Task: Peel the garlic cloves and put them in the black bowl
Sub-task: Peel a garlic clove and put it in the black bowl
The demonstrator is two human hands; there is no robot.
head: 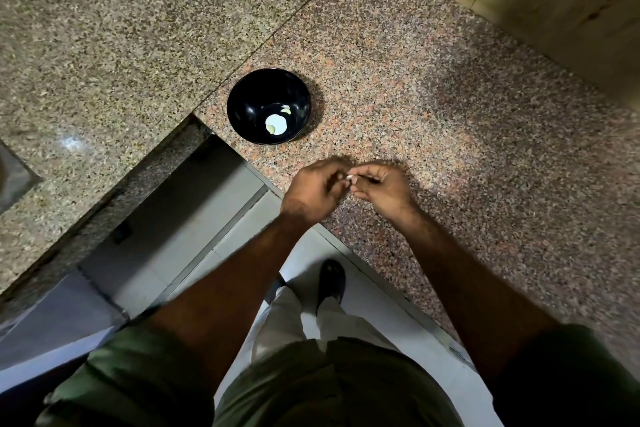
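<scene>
Clove (349, 178) sits pinched between the fingertips of our left hand (320, 189) and right hand (382, 188), both curled around it above the counter (450, 135). Bowl (242, 104) lies at 11 o'clock from the hands, well apart, holding pale pieces (276, 124).

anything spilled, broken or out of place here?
Nothing stands out. The black bowl sits upright on the granite counter with a few pale garlic pieces inside. Both hands, left hand and right hand, pinch one garlic clove above the counter.
</scene>
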